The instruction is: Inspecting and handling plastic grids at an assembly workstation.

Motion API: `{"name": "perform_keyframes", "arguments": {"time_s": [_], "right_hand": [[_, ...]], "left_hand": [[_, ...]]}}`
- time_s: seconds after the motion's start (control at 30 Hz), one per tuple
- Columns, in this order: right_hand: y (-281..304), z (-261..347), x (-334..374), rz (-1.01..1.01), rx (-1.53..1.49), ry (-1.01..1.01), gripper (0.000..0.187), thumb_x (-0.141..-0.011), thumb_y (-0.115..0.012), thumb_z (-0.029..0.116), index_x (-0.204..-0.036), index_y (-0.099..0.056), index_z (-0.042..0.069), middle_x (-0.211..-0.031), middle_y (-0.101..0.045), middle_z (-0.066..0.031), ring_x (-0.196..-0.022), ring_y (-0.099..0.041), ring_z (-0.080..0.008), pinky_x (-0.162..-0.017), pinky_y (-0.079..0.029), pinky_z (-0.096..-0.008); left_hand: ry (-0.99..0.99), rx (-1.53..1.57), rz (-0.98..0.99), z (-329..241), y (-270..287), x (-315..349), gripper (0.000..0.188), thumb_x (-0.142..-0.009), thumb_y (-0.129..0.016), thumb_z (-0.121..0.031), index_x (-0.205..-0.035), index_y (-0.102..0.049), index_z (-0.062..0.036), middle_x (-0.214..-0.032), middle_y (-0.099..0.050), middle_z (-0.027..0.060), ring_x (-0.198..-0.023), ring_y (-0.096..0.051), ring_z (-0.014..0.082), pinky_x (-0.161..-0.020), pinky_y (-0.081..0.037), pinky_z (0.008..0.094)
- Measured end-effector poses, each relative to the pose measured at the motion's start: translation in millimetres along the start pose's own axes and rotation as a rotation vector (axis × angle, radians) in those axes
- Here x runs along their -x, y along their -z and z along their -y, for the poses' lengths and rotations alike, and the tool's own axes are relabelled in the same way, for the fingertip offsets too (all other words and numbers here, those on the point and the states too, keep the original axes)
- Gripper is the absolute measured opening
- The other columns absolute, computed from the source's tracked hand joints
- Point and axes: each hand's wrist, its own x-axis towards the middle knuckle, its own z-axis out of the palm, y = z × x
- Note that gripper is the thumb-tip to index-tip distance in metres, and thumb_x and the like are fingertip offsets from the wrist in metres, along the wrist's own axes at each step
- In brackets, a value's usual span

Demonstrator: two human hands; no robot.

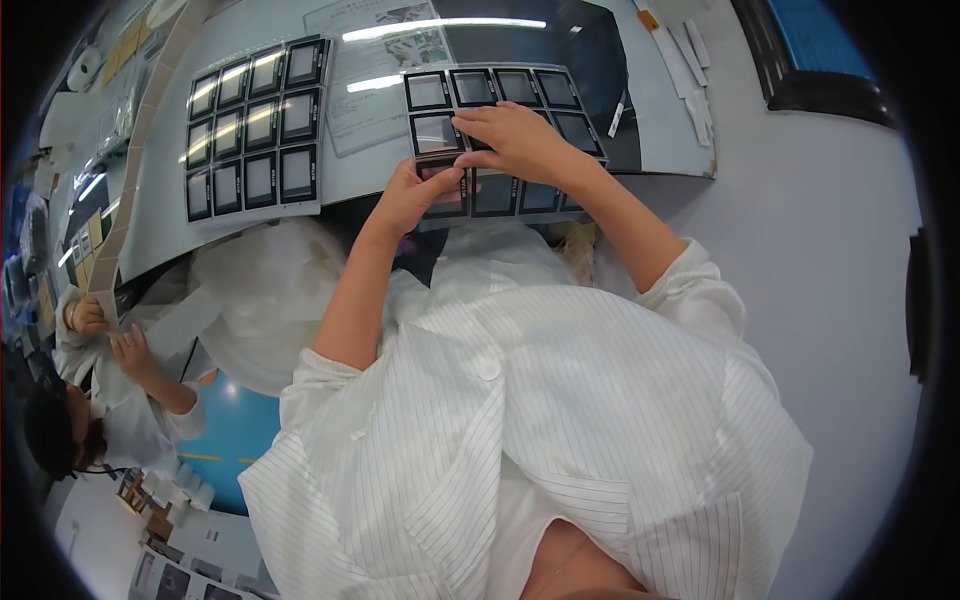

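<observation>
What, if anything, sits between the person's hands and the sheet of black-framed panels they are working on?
Nothing visible. Both the left hand and the right hand already rest directly on the sheet of black-framed panels, fingers touching its squares.

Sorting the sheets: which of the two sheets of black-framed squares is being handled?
The right sheet, under both hands; the left sheet lies untouched.

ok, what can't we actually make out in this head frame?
- Head view: whatever sits under the right hand on the near sheet of black-framed squares; the hand covers it.
- Left hand: fingertips pinch the sheet's lower left corner, but the thumb hides whether a square is lifting.
- Second sheet of squares: glare washes out the square faces.
- Paper sheet behind: print too small.
- Co-worker's hands, left edge: what they hold is blurred.
</observation>
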Motion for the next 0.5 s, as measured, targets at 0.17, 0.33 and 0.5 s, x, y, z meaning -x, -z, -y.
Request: {"name": "perform_keyframes", "arguments": {"time_s": [0.17, 0.33, 0.5], "right_hand": [[-7, -2, -4, -0.072, 0.077, 0.038, 0.039, -0.092, -0.051, 0.031, -0.120, -0.056, 0.005, -0.120, -0.059, -0.0110, -0.108, -0.057, -0.0284, -0.096, -0.041, -0.0410], [17, 0, -5, -0.208, 0.063, -0.058, 0.029, -0.093, -0.050, 0.026, -0.109, -0.063, 0.006, -0.100, -0.066, -0.0107, -0.087, -0.063, -0.0305, -0.076, -0.050, -0.0391], [27, -3, -3, -0.221, 0.092, -0.109, 0.025, -0.092, -0.053, 0.026, -0.104, -0.064, 0.007, -0.091, -0.065, -0.0090, -0.080, -0.063, -0.0285, -0.068, -0.050, -0.0371]], "left_hand": [[0.011, -0.009, 0.016, 3, 5, 1, 0.034, -0.087, -0.065, -0.017, -0.116, -0.057, -0.0021, -0.105, -0.065, 0.0060, -0.093, -0.066, 0.0189, -0.079, -0.053, 0.0287], [0.128, 0.023, -0.021, 17, 14, 4, 0.032, -0.088, -0.064, -0.017, -0.116, -0.058, -0.0036, -0.105, -0.065, 0.0052, -0.091, -0.065, 0.0164, -0.078, -0.053, 0.0268], [0.203, 0.031, -0.001, 28, 19, 10, 0.033, -0.088, -0.064, -0.019, -0.119, -0.058, -0.0062, -0.107, -0.065, 0.0042, -0.092, -0.063, 0.0143, -0.080, -0.052, 0.0274]]}}
